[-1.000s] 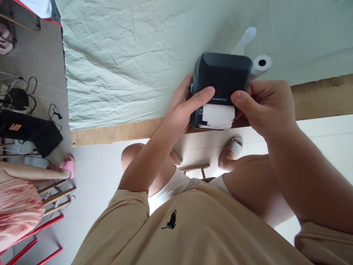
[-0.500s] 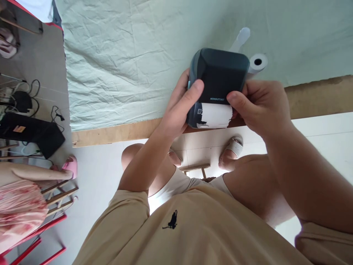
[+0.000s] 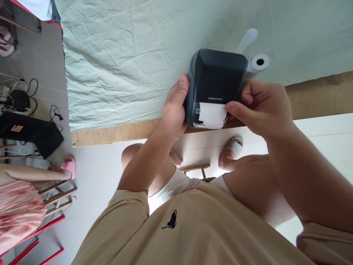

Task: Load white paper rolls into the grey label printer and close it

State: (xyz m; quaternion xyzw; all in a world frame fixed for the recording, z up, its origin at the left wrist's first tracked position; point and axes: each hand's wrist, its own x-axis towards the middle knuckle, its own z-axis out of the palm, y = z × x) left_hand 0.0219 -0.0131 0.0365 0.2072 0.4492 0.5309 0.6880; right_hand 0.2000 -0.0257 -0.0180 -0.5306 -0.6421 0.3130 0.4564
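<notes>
A dark grey label printer [image 3: 217, 79] stands at the near edge of a table covered with a pale green cloth [image 3: 132, 55]. White paper [image 3: 211, 116] sticks out of its front slot, with a torn dark-edged corner on the left. My left hand [image 3: 173, 108] grips the printer's left side. My right hand [image 3: 259, 106] holds the right side, thumb and fingers closed at the paper's right edge. A white paper roll [image 3: 259, 62] lies just behind the printer, with a strip [image 3: 246, 38] trailing away from it.
The table's bare wooden edge [image 3: 116, 132] runs left to right. On the floor at left are a black bag [image 3: 33, 132], cables [image 3: 19, 95] and another person's leg and pink shoe [image 3: 67, 165] by a red-framed chair [image 3: 46, 217].
My left thumb has come off the printer's front and now rests on its left side. My right hand has closed in on the paper's right edge. The printer shifted slightly left.
</notes>
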